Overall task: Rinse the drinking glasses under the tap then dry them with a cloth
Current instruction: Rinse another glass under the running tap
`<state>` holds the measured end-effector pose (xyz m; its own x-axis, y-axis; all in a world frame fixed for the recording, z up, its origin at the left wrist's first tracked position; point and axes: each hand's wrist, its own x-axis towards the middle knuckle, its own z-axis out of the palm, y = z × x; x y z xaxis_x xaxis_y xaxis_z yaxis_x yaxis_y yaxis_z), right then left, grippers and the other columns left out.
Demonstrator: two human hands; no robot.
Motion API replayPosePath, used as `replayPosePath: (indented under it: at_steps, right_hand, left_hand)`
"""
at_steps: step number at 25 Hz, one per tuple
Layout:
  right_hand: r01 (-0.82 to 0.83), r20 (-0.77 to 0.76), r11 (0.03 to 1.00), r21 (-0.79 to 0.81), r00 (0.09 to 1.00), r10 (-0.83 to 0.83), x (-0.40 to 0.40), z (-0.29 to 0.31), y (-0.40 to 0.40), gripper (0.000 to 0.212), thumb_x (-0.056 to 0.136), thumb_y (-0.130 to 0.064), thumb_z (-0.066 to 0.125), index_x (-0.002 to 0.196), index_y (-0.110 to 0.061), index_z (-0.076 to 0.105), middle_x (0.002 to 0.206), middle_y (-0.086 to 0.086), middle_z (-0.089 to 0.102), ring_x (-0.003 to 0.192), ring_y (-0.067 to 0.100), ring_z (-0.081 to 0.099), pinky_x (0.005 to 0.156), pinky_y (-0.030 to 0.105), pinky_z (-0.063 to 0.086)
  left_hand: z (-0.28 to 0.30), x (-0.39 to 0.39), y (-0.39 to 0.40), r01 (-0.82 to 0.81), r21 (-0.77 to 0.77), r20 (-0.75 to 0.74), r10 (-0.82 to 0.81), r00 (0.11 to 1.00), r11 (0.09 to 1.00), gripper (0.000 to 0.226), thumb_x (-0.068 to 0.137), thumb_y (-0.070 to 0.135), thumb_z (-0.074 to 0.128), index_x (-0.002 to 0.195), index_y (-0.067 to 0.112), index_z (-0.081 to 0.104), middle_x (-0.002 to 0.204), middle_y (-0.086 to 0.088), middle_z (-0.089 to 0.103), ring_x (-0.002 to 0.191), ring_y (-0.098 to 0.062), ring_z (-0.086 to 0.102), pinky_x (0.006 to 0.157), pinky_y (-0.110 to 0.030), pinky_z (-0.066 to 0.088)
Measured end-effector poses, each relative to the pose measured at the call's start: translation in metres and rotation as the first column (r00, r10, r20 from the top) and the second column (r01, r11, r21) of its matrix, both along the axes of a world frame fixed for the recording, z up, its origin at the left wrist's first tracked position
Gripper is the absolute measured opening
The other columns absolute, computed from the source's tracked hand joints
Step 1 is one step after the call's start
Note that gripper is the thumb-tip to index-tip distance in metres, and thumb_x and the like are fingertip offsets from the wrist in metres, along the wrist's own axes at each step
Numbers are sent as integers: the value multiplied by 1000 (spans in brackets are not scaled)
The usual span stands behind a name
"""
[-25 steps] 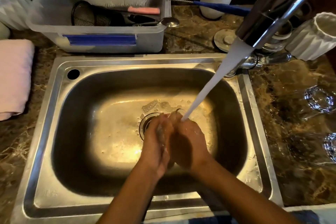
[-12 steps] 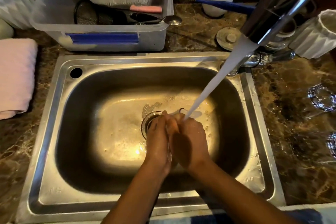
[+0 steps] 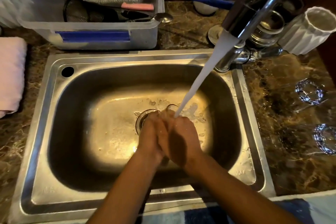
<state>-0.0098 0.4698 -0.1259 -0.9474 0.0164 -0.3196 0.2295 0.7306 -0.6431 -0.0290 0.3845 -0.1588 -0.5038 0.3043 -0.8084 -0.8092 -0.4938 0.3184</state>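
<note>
Rinsing a drinking glass (image 3: 171,110) low in the sink (image 3: 127,58), I risk it slipping from wet skin and cracking on the steel. Left hand (image 3: 151,136) and right hand (image 3: 181,138) wrap it together, fingers closed round it; only its rim shows beyond them, under the water stream (image 3: 198,76).

Brown marbled stone countertop (image 3: 283,165) all around, veined and glossy — wet patches catching the light on the right. Set into it, a stainless steel sink (image 3: 41,151), its basin floor glowing warm yellow under a light from above — corners falling into shadow. Dark wall strip at the back.
</note>
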Motion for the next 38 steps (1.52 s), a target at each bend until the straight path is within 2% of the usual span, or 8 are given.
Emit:
replayPosePath:
  at_steps: [3, 7, 12, 17, 22, 26, 32, 38]
  right_hand:
    - [-358, -148, 881, 309, 897, 416, 3, 4, 18, 34, 103, -40, 44, 114, -13, 60, 85, 11, 74, 76, 29, 68, 71, 34, 54]
    - [70, -205, 995, 68, 977, -54, -1, 2, -11, 14, 97, -16, 59, 94, -6, 68, 84, 13, 71, 77, 32, 67, 67, 36, 51]
    - [-433, -150, 893, 121, 882, 448, 12, 9, 31, 31, 96, -42, 57, 101, -13, 67, 93, 8, 72, 84, 22, 67, 78, 29, 51]
    - [115, -186, 992, 56, 977, -102, 5, 6, -14, 20, 101, -30, 52, 99, -15, 67, 81, 1, 69, 71, 18, 67, 68, 30, 54]
    - [-390, -230, 894, 221, 870, 436, 6, 3, 20, 20, 97, -35, 59, 94, -17, 65, 82, 4, 73, 75, 20, 69, 72, 25, 48]
    - [275, -65, 955, -108, 957, -283, 2, 3, -12, 37, 103, -46, 42, 90, -21, 67, 78, -1, 73, 73, 15, 71, 67, 29, 55]
    - [-544, -227, 797, 264, 768, 599, 1, 12, 30, 19, 95, -34, 64, 100, -15, 64, 90, 6, 72, 80, 23, 68, 78, 31, 56]
    - [281, -109, 945, -170, 947, -301, -6, 11, -1, 34, 99, -52, 47, 87, -23, 61, 74, -3, 70, 68, 17, 67, 66, 32, 55]
  left_hand:
    - [5, -11, -15, 100, 114, 164, -118, 980, 989, 26, 67, 28, 73, 66, 3, 76, 53, -5, 65, 39, -15, 63, 39, -19, 50]
    - [-5, 11, 3, -94, 116, -46, 100, 994, 989, 42, 97, 43, 53, 91, 10, 78, 85, -9, 70, 85, -21, 69, 90, -33, 50]
    - [2, -10, -30, 290, 3, 64, -290, 955, 957, 33, 62, 40, 79, 73, 9, 79, 76, -7, 69, 61, -17, 62, 58, -28, 52]
    - [-3, 11, -2, -22, 17, -84, 23, 996, 1000, 44, 98, 47, 50, 90, 14, 78, 86, -6, 72, 79, -17, 73, 83, -35, 52]
    - [10, -6, -21, 164, 63, 98, -170, 981, 984, 30, 79, 37, 67, 74, 10, 77, 62, -5, 71, 54, -18, 69, 54, -24, 57]
    - [0, 12, 2, -75, -15, -53, 74, 996, 997, 34, 96, 38, 53, 98, 11, 73, 84, -6, 71, 91, -22, 67, 96, -38, 49]
    - [19, -3, -25, 223, 85, 115, -232, 966, 971, 31, 69, 31, 67, 68, 2, 80, 65, -7, 72, 49, -19, 69, 48, -22, 57]
    - [18, 5, 1, -35, -26, -117, 32, 993, 999, 35, 89, 38, 60, 83, 13, 83, 87, -7, 76, 83, -20, 75, 71, -29, 56]
